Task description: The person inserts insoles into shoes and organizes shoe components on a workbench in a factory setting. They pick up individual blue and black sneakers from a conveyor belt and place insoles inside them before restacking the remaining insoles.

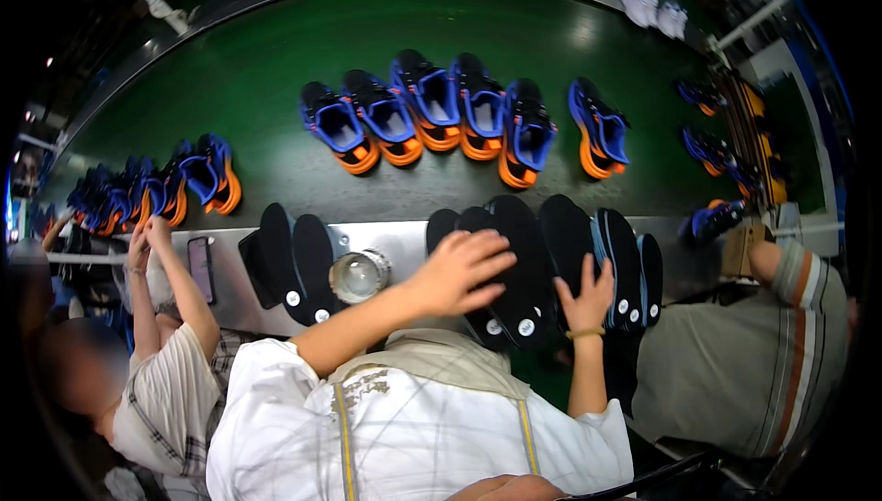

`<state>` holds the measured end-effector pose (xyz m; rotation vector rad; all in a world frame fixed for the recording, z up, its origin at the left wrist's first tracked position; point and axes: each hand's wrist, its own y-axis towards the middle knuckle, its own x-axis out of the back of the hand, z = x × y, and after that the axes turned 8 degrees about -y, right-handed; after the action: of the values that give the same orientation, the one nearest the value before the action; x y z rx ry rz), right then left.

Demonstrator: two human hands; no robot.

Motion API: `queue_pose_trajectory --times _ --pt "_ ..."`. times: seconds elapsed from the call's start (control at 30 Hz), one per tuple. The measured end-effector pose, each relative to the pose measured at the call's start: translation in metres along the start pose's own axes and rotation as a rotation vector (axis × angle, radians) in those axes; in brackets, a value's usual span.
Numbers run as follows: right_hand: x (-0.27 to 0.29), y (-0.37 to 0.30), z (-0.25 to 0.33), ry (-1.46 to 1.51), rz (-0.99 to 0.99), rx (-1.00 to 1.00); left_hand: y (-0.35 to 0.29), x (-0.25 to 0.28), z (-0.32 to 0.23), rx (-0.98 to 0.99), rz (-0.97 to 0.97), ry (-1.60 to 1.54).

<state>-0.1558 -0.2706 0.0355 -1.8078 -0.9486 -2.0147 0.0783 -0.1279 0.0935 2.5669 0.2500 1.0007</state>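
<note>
Black insoles with pale blue edges and round white stickers lie in stacks along the metal ledge before me. My left hand [464, 271] is open, palm down, its fingers spread over the middle insoles [519, 225]. Whether it presses on them or hovers just above, I cannot tell. Farther right, my right hand [585, 297] is also open, with fingers apart at the near part of the insole [565, 225] there. More insoles [625, 258] stand stacked beside that hand. At my left lies another pair of insoles [312, 258].
Several black, blue and orange shoes [432, 106] stand on the green belt [266, 60]. A glass jar [360, 275] and a phone [200, 270] rest on the metal ledge [404, 239]. Co-workers sit close on both sides; the left one's hands [152, 233] are near shoes.
</note>
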Motion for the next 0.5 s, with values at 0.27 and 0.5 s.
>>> queue_pose_trajectory --times 0.27,0.5 --pt "0.063 -0.006 0.120 0.364 0.216 0.263 -0.051 0.153 0.166 0.582 -0.631 0.524" --pt "0.048 -0.034 0.093 0.272 0.422 0.002 -0.042 0.172 0.251 0.646 -0.543 0.379"
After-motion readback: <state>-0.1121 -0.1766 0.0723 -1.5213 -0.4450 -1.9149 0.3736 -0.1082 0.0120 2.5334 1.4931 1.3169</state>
